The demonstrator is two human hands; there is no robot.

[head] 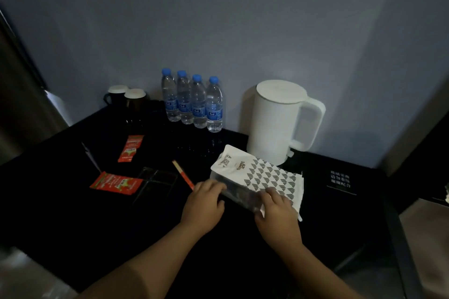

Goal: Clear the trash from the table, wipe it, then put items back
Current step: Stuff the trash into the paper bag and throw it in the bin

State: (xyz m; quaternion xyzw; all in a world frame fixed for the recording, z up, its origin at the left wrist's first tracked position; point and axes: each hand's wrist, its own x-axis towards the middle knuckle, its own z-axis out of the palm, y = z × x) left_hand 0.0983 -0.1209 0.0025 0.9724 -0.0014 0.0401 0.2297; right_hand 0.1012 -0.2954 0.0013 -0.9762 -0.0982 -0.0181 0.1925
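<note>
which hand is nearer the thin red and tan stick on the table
Left. The left hand grips the white bag's left edge, fingers just right of the stick's red end. The right hand holds the bag farther right, beyond the left hand.

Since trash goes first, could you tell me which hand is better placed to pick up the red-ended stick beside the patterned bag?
Probably the left hand: its fingers sit beside the stick, left of the patterned bag. The right hand holds the bag's opposite side, farther away.
</note>
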